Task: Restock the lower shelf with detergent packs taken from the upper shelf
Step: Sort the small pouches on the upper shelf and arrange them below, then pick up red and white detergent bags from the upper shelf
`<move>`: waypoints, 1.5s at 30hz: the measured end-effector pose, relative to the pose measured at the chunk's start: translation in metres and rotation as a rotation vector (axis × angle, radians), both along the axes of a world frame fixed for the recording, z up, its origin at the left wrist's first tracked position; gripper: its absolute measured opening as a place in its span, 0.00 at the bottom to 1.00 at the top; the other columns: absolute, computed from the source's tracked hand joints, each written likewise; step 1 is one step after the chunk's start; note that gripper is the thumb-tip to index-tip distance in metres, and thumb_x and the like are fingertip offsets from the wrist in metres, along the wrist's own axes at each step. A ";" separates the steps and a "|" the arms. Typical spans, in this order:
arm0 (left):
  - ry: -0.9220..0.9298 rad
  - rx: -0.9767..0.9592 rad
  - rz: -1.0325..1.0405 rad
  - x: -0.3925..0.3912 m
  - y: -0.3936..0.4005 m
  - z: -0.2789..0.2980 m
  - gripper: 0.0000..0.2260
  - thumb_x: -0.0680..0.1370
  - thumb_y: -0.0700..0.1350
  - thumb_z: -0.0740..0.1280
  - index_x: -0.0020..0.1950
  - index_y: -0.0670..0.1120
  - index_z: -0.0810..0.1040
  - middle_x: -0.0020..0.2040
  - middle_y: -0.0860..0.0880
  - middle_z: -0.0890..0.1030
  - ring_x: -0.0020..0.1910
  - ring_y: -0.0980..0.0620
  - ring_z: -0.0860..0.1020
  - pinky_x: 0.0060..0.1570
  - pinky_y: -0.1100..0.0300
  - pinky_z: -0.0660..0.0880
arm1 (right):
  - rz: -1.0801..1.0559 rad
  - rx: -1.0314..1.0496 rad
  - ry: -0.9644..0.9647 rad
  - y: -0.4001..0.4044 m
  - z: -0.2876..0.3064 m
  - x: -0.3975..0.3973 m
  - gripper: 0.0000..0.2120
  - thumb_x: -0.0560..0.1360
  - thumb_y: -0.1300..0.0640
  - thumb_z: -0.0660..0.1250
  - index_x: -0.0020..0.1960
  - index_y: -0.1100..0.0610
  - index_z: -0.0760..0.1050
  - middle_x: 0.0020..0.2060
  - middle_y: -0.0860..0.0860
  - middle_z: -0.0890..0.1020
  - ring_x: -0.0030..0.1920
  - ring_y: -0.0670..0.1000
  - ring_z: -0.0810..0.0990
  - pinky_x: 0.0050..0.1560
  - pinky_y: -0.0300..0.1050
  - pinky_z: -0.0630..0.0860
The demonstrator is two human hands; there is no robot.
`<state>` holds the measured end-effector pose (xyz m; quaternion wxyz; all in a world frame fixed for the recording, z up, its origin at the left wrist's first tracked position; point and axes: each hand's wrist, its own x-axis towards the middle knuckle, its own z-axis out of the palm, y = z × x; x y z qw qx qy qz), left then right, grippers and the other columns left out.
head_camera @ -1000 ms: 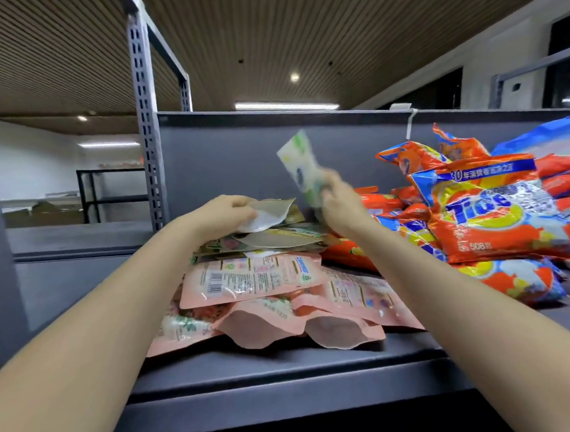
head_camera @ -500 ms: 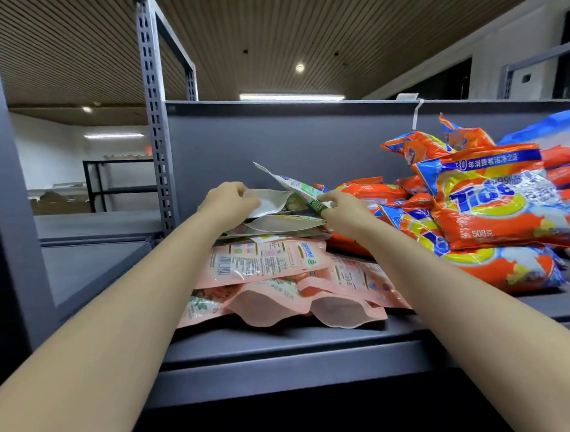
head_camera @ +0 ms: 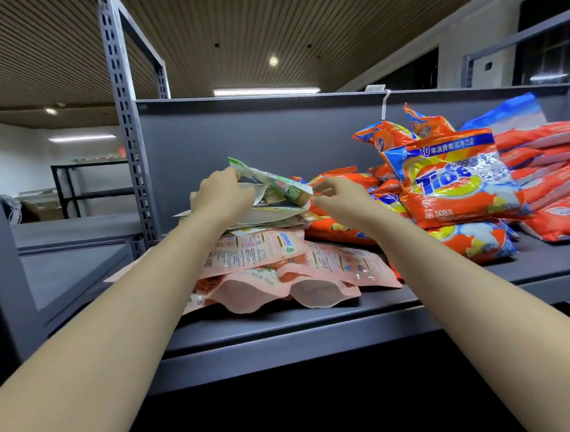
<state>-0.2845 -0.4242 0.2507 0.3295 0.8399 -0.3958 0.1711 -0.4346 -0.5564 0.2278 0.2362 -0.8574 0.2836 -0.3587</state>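
Left hand (head_camera: 221, 194) curled around the green-and-white pack (head_camera: 272, 183) atop the pouch pile on the upper shelf (head_camera: 283, 328), right hand (head_camera: 337, 196) just beside its corner, fingers loosely curled, Tide bags (head_camera: 453, 180) alongside.

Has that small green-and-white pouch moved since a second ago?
Yes. The green-and-white pouch has come down from upright against the grey back panel onto the pile of pale pouches, its left end at the left hand.

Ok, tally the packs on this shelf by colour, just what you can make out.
Pink pouches: at least 4
Green-and-white pouches: at least 3
Orange Tide bags: at least 8, stacked, some hidden
Blue bag: 1
Total: at least 16
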 end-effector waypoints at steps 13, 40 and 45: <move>0.008 -0.069 -0.353 -0.109 0.022 -0.022 0.11 0.77 0.52 0.62 0.54 0.50 0.79 0.53 0.52 0.81 0.55 0.49 0.77 0.57 0.50 0.74 | 0.071 -0.092 -0.067 0.031 -0.030 -0.139 0.15 0.77 0.51 0.66 0.63 0.48 0.74 0.62 0.44 0.77 0.62 0.43 0.73 0.62 0.42 0.70; 0.109 0.227 -0.551 -0.385 -0.006 -0.229 0.12 0.78 0.58 0.59 0.58 0.59 0.76 0.53 0.65 0.77 0.53 0.63 0.75 0.55 0.63 0.70 | -0.261 0.171 0.144 0.029 -0.237 -0.496 0.16 0.77 0.46 0.62 0.63 0.32 0.66 0.59 0.27 0.69 0.61 0.29 0.68 0.44 0.26 0.68; 0.117 0.255 -0.577 -0.417 -0.019 -0.234 0.11 0.79 0.58 0.59 0.58 0.59 0.76 0.53 0.65 0.77 0.56 0.65 0.73 0.58 0.62 0.69 | -0.323 0.154 0.174 0.024 -0.236 -0.528 0.16 0.78 0.47 0.62 0.64 0.36 0.67 0.57 0.28 0.70 0.50 0.22 0.68 0.48 0.22 0.66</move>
